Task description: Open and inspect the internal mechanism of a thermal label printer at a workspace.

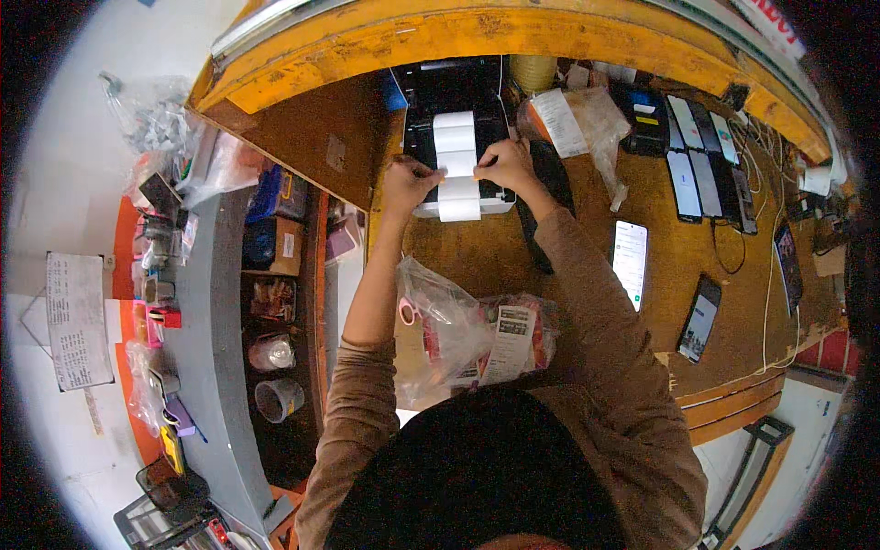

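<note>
A label printer (419, 137) stands at the far middle of the wooden table with its lid raised. A strip of white labels (456, 165) runs out of it toward me and hangs over its pale front edge. My left hand (412, 186) pinches the strip's left edge. At the right edge, the fingers of my right hand (509, 168) pinch the same strip, a little higher up. Both hands rest over the front of the printer. The inside of the printer is partly covered by the strip.
Nearer to me lie a clear plastic bag (435, 307) and a package with a printed slip (509, 341). A lit phone (630, 261) and a dark phone (700, 316) lie to the right, below several more phones (683, 186) and cables. Shelves with a grey cup (279, 399) stand left.
</note>
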`<state>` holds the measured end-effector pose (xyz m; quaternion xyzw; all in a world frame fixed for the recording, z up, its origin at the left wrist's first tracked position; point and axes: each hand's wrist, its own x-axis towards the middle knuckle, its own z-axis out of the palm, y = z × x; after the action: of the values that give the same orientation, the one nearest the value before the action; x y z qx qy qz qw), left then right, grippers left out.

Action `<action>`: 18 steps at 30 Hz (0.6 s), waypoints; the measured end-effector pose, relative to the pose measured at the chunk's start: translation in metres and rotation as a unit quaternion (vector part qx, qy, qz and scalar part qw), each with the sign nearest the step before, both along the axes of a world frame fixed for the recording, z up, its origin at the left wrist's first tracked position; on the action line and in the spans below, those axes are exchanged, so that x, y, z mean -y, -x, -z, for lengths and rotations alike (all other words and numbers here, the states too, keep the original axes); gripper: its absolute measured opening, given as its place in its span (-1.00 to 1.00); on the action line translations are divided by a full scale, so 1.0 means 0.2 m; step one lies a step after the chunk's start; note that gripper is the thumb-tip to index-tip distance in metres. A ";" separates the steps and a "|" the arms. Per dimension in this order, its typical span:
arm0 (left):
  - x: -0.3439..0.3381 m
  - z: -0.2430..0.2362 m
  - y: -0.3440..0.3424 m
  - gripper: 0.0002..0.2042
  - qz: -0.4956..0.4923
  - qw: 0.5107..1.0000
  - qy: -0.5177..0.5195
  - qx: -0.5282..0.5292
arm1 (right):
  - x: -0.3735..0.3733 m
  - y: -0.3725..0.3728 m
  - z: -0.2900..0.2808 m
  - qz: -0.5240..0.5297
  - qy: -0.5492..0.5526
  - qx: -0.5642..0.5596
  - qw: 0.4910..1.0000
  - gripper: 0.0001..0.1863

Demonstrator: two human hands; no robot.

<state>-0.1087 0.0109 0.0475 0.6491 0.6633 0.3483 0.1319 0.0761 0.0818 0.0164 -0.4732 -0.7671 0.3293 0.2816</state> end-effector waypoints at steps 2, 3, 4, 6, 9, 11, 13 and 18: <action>0.02 0.01 0.02 -0.74 -0.013 1.000 0.002 -0.007 | 0.03 0.02 -0.03 -0.011 -0.044 0.034 0.998 -0.79; 0.02 0.01 0.04 -0.74 -0.023 1.000 0.002 -0.013 | 0.05 0.03 -0.06 -0.019 -0.091 0.068 0.993 -0.80; 0.02 0.02 0.04 -0.74 -0.022 1.000 0.001 -0.013 | 0.04 0.02 -0.06 -0.018 -0.092 0.068 0.993 -0.80; 0.01 0.02 0.06 -0.74 -0.005 0.999 -0.023 -0.031 | 0.04 0.02 -0.06 -0.024 -0.041 0.041 0.998 -0.80; 0.02 0.01 0.03 -0.76 -0.008 0.998 -0.050 -0.038 | 0.03 -0.02 -0.05 -0.049 0.004 -0.011 0.999 -0.78; 0.03 0.01 0.04 -0.78 0.009 0.996 -0.088 -0.018 | 0.01 -0.05 -0.01 -0.064 -0.011 -0.052 0.997 -0.78; 0.02 0.02 0.04 -0.80 0.024 0.992 -0.124 0.000 | 0.00 -0.05 0.02 -0.082 -0.025 -0.093 0.992 -0.78; -0.01 0.06 0.03 -0.82 0.027 1.000 -0.008 0.011 | 0.04 -0.03 0.04 0.000 -0.136 -0.047 0.990 -0.75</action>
<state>-0.1147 0.0119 0.0362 0.6637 0.6415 0.3569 0.1434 0.0818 0.0744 0.0089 -0.4143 -0.7908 0.2443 0.3787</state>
